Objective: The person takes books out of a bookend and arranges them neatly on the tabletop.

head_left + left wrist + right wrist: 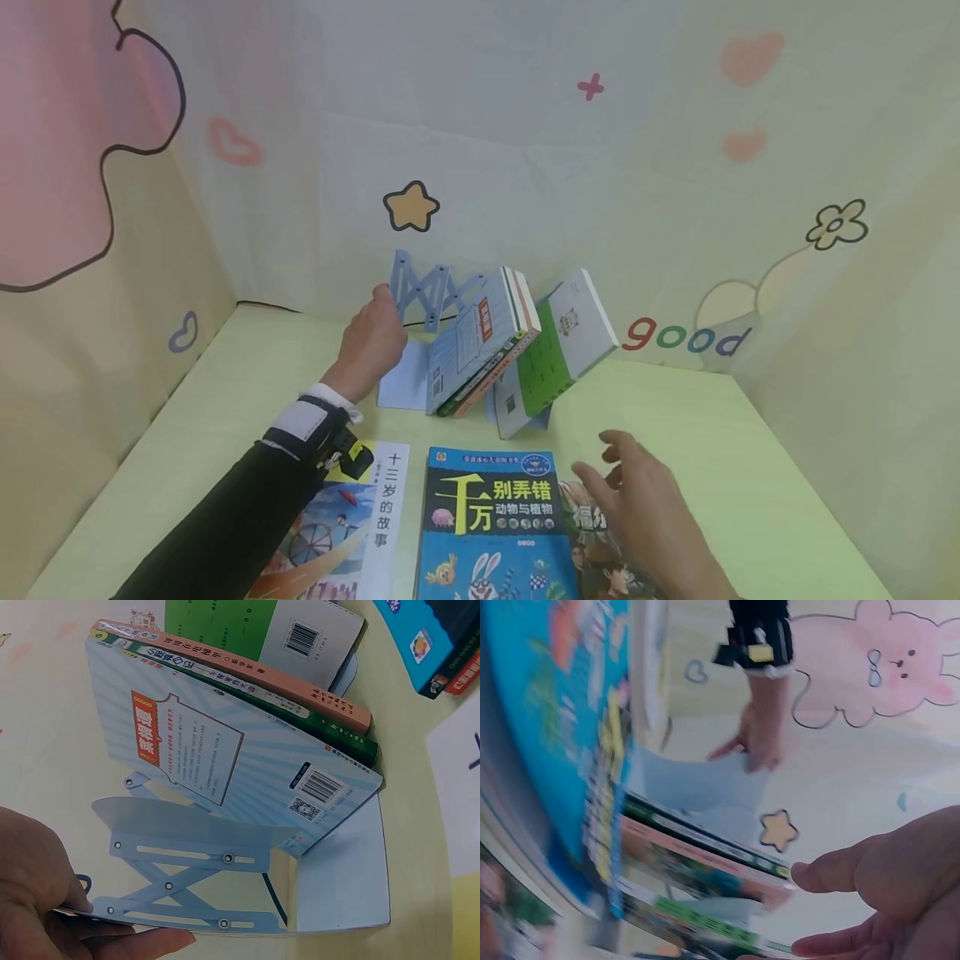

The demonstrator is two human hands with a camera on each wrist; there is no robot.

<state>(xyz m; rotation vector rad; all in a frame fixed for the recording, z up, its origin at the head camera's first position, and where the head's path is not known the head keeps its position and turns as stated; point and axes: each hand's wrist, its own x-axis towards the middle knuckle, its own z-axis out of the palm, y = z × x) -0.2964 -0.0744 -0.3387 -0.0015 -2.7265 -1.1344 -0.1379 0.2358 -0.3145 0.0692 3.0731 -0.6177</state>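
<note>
My left hand (372,340) pinches the far-left end plate of a pale blue folding metal bookend (402,379), thumb on one side and fingers on the other. Crossed slats (169,886) join its plates. Beside that hand, a light-blue striped book (240,742) leans with a green-spined book (315,720) and an orange-spined book (262,675). Further right a green-and-white book (551,358) tilts the same way. My right hand (648,504) hovers with fingers loosely bent and nothing in it, nearest to a brown-covered book (588,554) that it partly hides.
In front lie a blue-and-black animal book (491,492) and a white-edged book (382,517), partly covered by my left sleeve (232,517). A printed curtain (487,167) hangs behind the pale yellow-green table (675,408). The right wrist view is blurred.
</note>
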